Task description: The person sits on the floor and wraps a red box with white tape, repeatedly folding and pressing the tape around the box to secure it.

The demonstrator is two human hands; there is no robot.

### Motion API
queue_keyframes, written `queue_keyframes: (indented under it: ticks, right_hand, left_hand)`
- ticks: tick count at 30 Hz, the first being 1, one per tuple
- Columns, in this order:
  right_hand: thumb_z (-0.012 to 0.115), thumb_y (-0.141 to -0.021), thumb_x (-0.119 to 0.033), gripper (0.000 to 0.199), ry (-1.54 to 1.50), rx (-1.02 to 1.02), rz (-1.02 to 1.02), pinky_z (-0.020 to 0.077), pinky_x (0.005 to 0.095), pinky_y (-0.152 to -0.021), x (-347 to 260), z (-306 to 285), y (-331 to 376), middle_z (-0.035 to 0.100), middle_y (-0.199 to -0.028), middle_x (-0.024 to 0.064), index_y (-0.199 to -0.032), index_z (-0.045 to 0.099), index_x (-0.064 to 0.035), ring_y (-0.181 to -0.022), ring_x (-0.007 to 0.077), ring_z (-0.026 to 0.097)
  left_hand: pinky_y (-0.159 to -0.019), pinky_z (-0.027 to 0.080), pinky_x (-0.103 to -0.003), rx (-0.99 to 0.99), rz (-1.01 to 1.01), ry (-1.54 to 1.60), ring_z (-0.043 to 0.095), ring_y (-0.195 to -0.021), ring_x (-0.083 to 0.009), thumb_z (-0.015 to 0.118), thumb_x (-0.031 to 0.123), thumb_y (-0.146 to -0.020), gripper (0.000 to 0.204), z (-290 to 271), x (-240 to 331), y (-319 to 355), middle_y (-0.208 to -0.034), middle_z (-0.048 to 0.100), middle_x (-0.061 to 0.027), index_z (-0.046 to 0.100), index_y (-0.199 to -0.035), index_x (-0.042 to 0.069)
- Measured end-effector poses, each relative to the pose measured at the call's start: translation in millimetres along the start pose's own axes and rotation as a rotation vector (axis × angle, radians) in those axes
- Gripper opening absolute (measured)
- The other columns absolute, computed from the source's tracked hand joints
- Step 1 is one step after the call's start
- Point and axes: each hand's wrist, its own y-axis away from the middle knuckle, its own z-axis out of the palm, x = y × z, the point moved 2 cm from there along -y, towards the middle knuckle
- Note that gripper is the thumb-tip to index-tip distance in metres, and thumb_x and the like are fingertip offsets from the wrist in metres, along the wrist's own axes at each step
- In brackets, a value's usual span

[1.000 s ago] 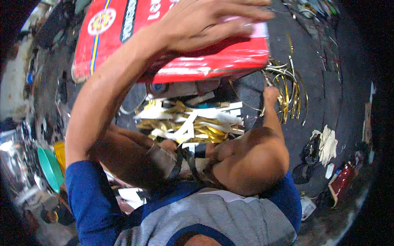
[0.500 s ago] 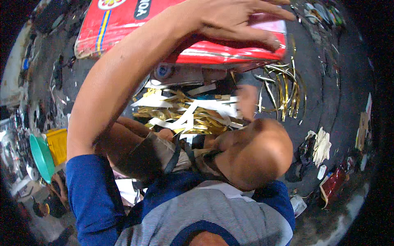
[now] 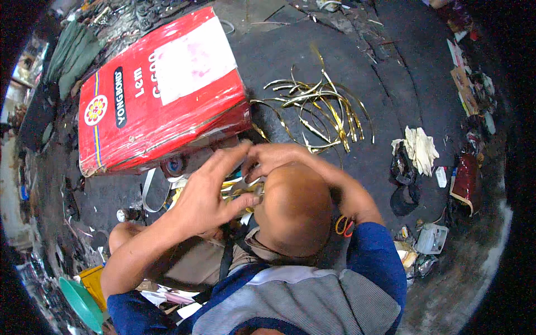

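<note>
In front of my raised knee (image 3: 298, 209) my two hands come close together. My left hand (image 3: 206, 195) is open, its thumb apart from the stretched fingers, with nothing visible in it. My right hand (image 3: 276, 157) reaches round the far side of the knee. Its fingers are curled, partly hidden by the left fingers; what they hold, if anything, cannot be made out. Below and between the hands lie white and gold strips (image 3: 234, 187), mostly covered. Beyond them sits a large red carton (image 3: 184, 120) with a white patch on its top.
A loose bundle of gold strips (image 3: 329, 111) lies on the dark floor mat (image 3: 402, 84) right of the carton. Cream cloth (image 3: 419, 149), a black bag, a clear plastic tub (image 3: 431, 239) and orange-handled scissors (image 3: 344, 226) lie at right. A green basin (image 3: 81, 304) stands at lower left.
My left hand has left the red carton and come back beside my knee. The right hand has come up next to it. The carton sits further left and angled; my view has shifted.
</note>
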Motion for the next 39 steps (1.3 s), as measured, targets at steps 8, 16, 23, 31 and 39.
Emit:
queue_keyframes:
  ticks: [8, 16, 23, 31, 39]
  right_hand:
    - [0.073, -0.094, -0.03, 0.029, 0.523, 0.1, -0.319, 0.0476, 0.0412, -0.061, -221, -60, 46, 0.067, -0.075, 0.0148, -0.087, 0.068, -0.0017, -0.067, 0.0296, 0.064]
    - [0.073, -0.095, -0.025, 0.026, 0.583, 0.363, -0.19, 0.0503, 0.0349, -0.071, -241, -108, 48, 0.069, -0.077, 0.0108, -0.093, 0.071, 0.0013, -0.074, 0.0155, 0.062]
    - [0.071, -0.093, -0.026, 0.028, 0.617, 0.294, -0.242, 0.0498, 0.0386, -0.07, -267, -119, 29, 0.067, -0.076, 0.0129, -0.089, 0.07, 0.0013, -0.072, 0.0206, 0.063]
    - [0.076, -0.087, -0.042, 0.035, 0.321, 1.123, -0.93, 0.0416, 0.0243, -0.057, -299, -172, 180, 0.068, -0.084, 0.0017, -0.081, 0.064, -0.0099, -0.065, 0.0116, 0.059]
    - [0.073, -0.091, -0.023, 0.026, 0.569, 0.022, -0.5, 0.0483, 0.0435, -0.058, -347, -43, 57, 0.064, -0.076, 0.016, -0.082, 0.064, -0.0002, -0.064, 0.0335, 0.063]
  left_hand:
    - [-0.06, 0.051, -0.022, 0.023, -0.484, 1.009, 0.063, -0.068, -0.0072, 0.073, 0.009, -0.097, 0.023, -26, -1, 33, -0.085, 0.069, -0.0051, 0.062, -0.115, -0.002]
    - [-0.057, 0.058, -0.025, 0.155, -0.676, 0.638, 0.07, -0.065, -0.0121, 0.077, 0.003, -0.09, 0.013, -157, -27, 104, -0.077, 0.072, -0.0091, 0.069, -0.097, -0.003]
    - [-0.072, 0.057, -0.028, -0.14, -0.545, 0.428, 0.069, -0.08, -0.0117, 0.077, 0.0, -0.081, 0.02, -176, -46, 119, -0.088, 0.072, -0.0039, 0.072, -0.1, -0.004]
    - [-0.084, 0.057, -0.043, -0.613, -0.423, -0.082, 0.074, -0.093, -0.0369, 0.074, 0.016, -0.082, 0.026, -60, -55, 132, -0.095, 0.076, -0.018, 0.076, -0.105, 0.003]
    - [-0.106, 0.052, -0.042, 0.223, 0.127, 0.33, 0.057, -0.134, -0.0339, 0.09, 0.025, -0.076, 0.102, -106, 33, 59, -0.149, 0.052, -0.0202, 0.035, -0.16, 0.006]
